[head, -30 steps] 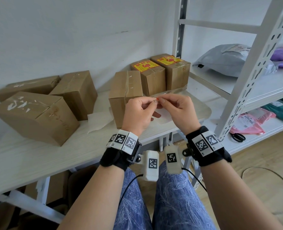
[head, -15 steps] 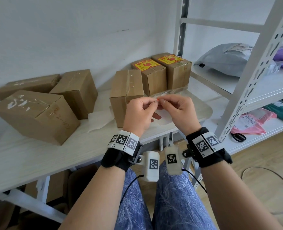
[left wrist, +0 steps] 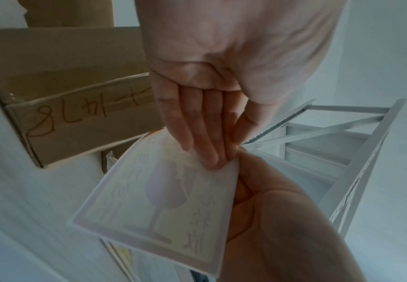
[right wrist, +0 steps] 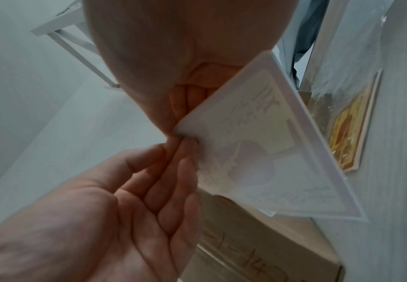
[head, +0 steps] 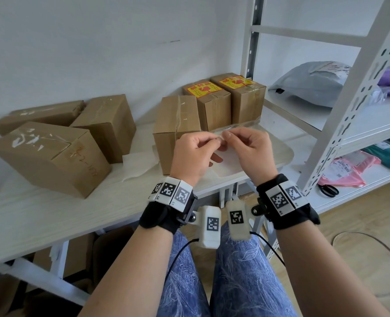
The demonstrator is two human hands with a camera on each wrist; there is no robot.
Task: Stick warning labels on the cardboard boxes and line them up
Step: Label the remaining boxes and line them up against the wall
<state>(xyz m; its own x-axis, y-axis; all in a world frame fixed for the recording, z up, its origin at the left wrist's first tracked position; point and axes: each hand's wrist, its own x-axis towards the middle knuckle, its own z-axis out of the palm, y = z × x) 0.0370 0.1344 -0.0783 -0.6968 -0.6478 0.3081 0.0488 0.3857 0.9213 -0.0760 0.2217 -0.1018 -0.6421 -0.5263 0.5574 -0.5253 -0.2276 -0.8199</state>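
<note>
Both hands meet over the table's front edge and pinch one corner of a warning label [left wrist: 163,206] that is still on its white backing. My left hand [head: 215,140] holds it from the left and my right hand [head: 228,135] from the right, fingertips touching. In the right wrist view the label [right wrist: 269,156] shows its pale back with a faint broken-glass print. A plain cardboard box [head: 178,120] stands just behind the hands. Two boxes [head: 207,104] [head: 242,94] with yellow-red labels on top stand side by side at the back right.
Three unlabelled boxes [head: 52,156] [head: 107,124] [head: 38,115] lie on the left of the white table [head: 52,216]. A used backing sheet [head: 139,163] lies beside the plain box. More labels sit in a clear bag [right wrist: 349,129]. A metal shelf [head: 340,124] stands right, with scissors [head: 329,189].
The hands stay together at the label's corner with only small finger movements. The red bit seen between the fingertips earlier is now covered.
</note>
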